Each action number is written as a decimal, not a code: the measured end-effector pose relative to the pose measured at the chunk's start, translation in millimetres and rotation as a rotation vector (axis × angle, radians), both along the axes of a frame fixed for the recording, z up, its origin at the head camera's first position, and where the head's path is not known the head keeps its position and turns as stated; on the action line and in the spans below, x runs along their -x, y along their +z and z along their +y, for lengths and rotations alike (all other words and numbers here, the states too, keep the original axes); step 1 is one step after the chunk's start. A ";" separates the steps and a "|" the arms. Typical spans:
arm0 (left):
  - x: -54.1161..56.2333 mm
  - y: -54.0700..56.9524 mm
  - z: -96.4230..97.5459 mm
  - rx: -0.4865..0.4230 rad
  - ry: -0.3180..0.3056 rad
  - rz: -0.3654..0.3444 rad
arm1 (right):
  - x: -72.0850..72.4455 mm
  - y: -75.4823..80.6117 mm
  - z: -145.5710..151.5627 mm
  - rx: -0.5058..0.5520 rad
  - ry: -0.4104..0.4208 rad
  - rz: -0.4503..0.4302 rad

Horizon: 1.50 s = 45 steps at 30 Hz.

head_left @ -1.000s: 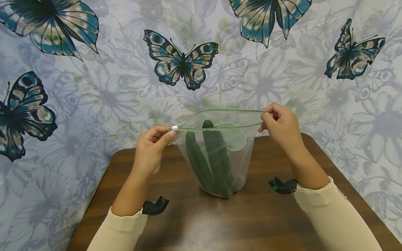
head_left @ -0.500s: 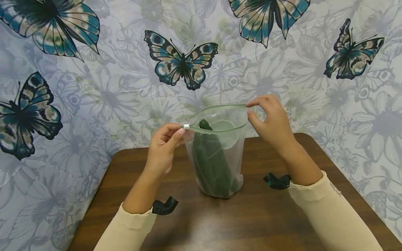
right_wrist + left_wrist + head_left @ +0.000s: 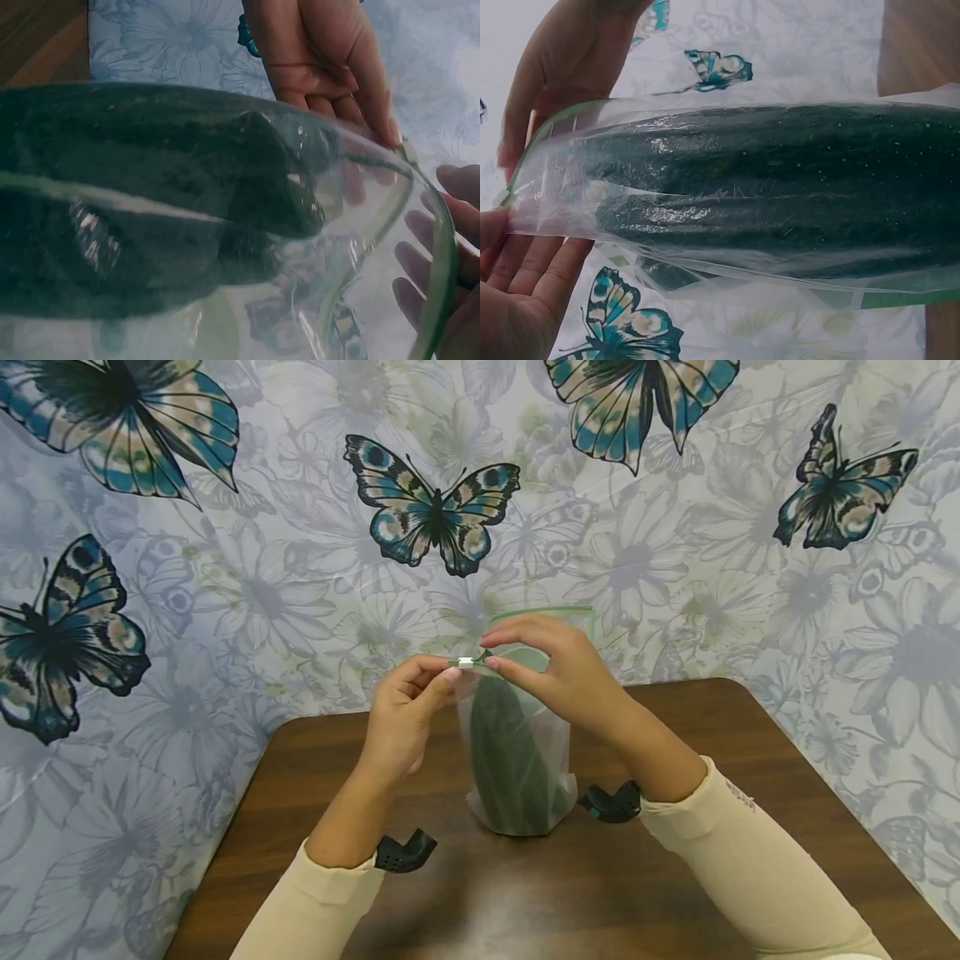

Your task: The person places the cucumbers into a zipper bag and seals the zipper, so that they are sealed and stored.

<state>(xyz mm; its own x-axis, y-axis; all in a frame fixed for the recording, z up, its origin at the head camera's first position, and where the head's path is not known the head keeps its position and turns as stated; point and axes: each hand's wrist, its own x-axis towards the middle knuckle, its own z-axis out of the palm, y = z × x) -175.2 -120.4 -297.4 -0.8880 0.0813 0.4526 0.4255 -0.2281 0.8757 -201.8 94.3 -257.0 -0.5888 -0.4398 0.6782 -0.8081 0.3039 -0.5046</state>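
A clear slider zip bag (image 3: 561, 752) with a green rim stands upright on the table, its mouth apart. Long dark green cucumbers (image 3: 780, 180) fill it, seen through the film. With thumb and fingers my left hand (image 3: 405, 714) pinches the bag's left top corner, right at the white slider (image 3: 466, 663). My right hand (image 3: 566, 672) reaches across the bag's mouth, thumb and forefinger apart on either side of the green rim, close to the slider. In the right wrist view its spread fingers show behind the film. The hand hides part of the bag's top in the head view.
The brown wooden table (image 3: 330, 802) has its far edge against a butterfly-print wall covering (image 3: 285, 610). Black mounts (image 3: 405, 852) sit at both wrists, the right one close to the bag's lower right side.
My right hand has let go of the bag's right corner and moved left to the slider. My left hand has shifted slightly right with the pinched corner, and the bag's mouth has narrowed.
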 end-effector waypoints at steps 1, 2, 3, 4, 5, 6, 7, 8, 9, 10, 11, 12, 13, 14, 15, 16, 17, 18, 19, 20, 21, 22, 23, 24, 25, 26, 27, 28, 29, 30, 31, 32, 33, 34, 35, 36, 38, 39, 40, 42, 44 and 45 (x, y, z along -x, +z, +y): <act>0.0 -0.2 0.3 0.000 -0.003 0.001 | 0.3 -0.2 -2.6 -0.004 0.014 0.001; -0.1 -0.3 0.7 0.002 -0.004 0.002 | 0.3 -0.7 -4.9 -0.010 0.022 -0.002; -0.5 -0.2 1.2 0.007 0.000 0.003 | 0.3 -1.5 -6.7 -0.016 0.024 -0.004; -0.7 -0.4 1.3 0.013 -0.003 0.004 | -0.2 -2.3 -8.1 -0.022 0.023 -0.010; -0.9 -0.7 1.6 0.021 -0.003 0.003 | -1.0 -3.2 -9.5 -0.028 0.020 -0.018; -1.1 -0.9 1.9 0.030 -0.001 0.001 | -1.7 -4.3 -10.6 -0.032 0.015 -0.025; -1.7 -0.8 2.4 0.039 0.002 -0.001 | -2.4 -5.4 -11.4 -0.036 0.006 -0.033; -2.0 -0.8 2.6 0.043 -0.002 -0.002 | -3.1 -6.3 -12.1 -0.040 -0.001 -0.042; -2.0 -1.1 2.8 0.045 -0.004 -0.006 | -3.8 -6.9 -12.7 -0.043 -0.005 -0.047; -2.2 -1.1 3.1 0.044 -0.008 -0.012 | -4.2 -7.4 -13.1 -0.047 -0.006 -0.054; -2.4 -0.9 3.5 0.041 -0.008 -0.016 | -4.1 -7.9 -13.5 -0.049 -0.004 -0.056; -2.8 -0.6 3.8 0.039 -0.011 -0.018 | -4.1 -8.1 -13.7 -0.052 0.000 -0.054; -2.9 -0.4 4.0 0.037 -0.012 -0.020 | -3.6 -8.5 -13.6 -0.054 0.005 -0.049; -2.9 -0.4 4.0 0.036 -0.012 -0.022 | -3.3 -8.6 -13.5 -0.055 0.012 -0.042; -2.9 -0.3 4.1 0.037 -0.010 -0.025 | -3.0 -8.7 -13.3 -0.057 0.018 -0.034; -2.8 -0.4 4.3 0.037 -0.009 -0.026 | -2.5 -9.1 -12.9 -0.056 0.024 -0.027; -2.6 -0.7 4.5 0.038 -0.011 -0.026 | -2.1 -9.3 -12.5 -0.055 0.029 -0.019; -2.4 -1.0 4.6 0.036 -0.012 -0.026 | -1.8 -9.7 -12.1 -0.055 0.031 -0.013; -2.2 -1.4 4.6 0.034 -0.016 -0.026 | -1.3 -10.0 -11.7 -0.055 0.035 -0.009; -2.0 -1.7 4.6 0.030 -0.023 -0.024 | -1.3 -9.9 -11.3 -0.057 0.036 -0.006; -1.9 -2.0 4.5 0.027 -0.031 -0.021 | -1.2 -9.7 -10.9 -0.060 0.034 -0.002; -1.9 -2.2 4.5 0.023 -0.037 -0.018 | -1.3 -9.5 -10.5 -0.065 0.030 -0.001; -2.0 -2.3 4.4 0.024 -0.038 -0.015 | -1.2 -9.7 -10.0 -0.069 0.025 0.002; -2.2 -2.3 4.4 0.024 -0.037 -0.014 | -1.0 -9.7 -9.5 -0.074 0.021 0.008; -2.4 -2.1 4.3 0.025 -0.037 -0.014 | -0.8 -9.6 -9.0 -0.079 0.017 0.012; -2.7 -1.7 4.4 0.025 -0.034 -0.016 | -0.8 -9.4 -8.5 -0.085 0.013 0.016; -2.9 -1.5 4.3 0.026 -0.027 -0.020 | -0.5 -9.4 -7.9 -0.089 0.010 0.020; -3.1 -1.2 4.3 0.028 -0.019 -0.025 | -0.2 -9.5 -7.3 -0.092 0.008 0.023; -3.2 -0.9 4.1 0.031 -0.011 -0.029 | 0.1 -9.6 -6.7 -0.095 0.006 0.026; -3.2 -0.7 3.8 0.032 -0.009 -0.034 | 0.2 -9.4 -6.2 -0.099 0.004 0.027; -3.2 -0.6 3.5 0.034 -0.009 -0.035 | 0.1 -9.2 -5.4 -0.103 0.001 0.025; -3.1 -0.6 3.1 0.040 -0.005 -0.036 | 0.0 -8.8 -4.8 -0.105 -0.002 0.025; -3.2 -0.5 2.6 0.045 -0.004 -0.034 | -0.1 -8.6 -4.3 -0.108 -0.005 0.024; -3.4 -0.3 1.9 0.051 -0.005 -0.032 | -0.1 -8.5 -4.0 -0.110 -0.008 0.023; -3.6 -0.3 1.3 0.055 -0.002 -0.031 | 0.0 -8.5 -3.7 -0.112 -0.011 0.024; -3.9 -0.2 0.6 0.058 0.000 -0.029 | 0.3 -8.6 -3.6 -0.115 -0.012 0.026; -4.9 -0.4 -0.7 0.059 0.003 -0.029 | 1.0 -8.8 -3.6 -0.119 -0.010 0.033; -5.4 -0.7 -1.5 0.057 0.004 -0.029 | 1.2 -9.0 -3.5 -0.123 -0.010 0.037; -5.9 -1.1 -2.4 0.058 0.005 -0.027 | 1.5 -9.4 -3.4 -0.128 -0.009 0.039; -6.6 -2.2 -3.9 0.059 0.008 -0.021 | 1.8 -9.9 -2.6 -0.137 -0.011 0.041; -7.0 -2.7 -5.3 0.061 0.005 -0.011 | 1.5 -9.8 -1.1 -0.145 -0.018 0.042; -7.0 -2.9 -5.9 0.063 0.009 -0.005 | 1.4 -9.7 -0.3 -0.148 -0.023 0.044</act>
<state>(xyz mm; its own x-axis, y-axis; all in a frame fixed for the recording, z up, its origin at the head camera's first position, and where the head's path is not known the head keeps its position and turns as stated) -168.2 -126.4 -300.3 -0.8909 0.1014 0.4428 0.4233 -0.1685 0.8902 -203.2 94.1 -266.7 -0.5709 -0.5233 0.6326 -0.8205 0.3912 -0.4169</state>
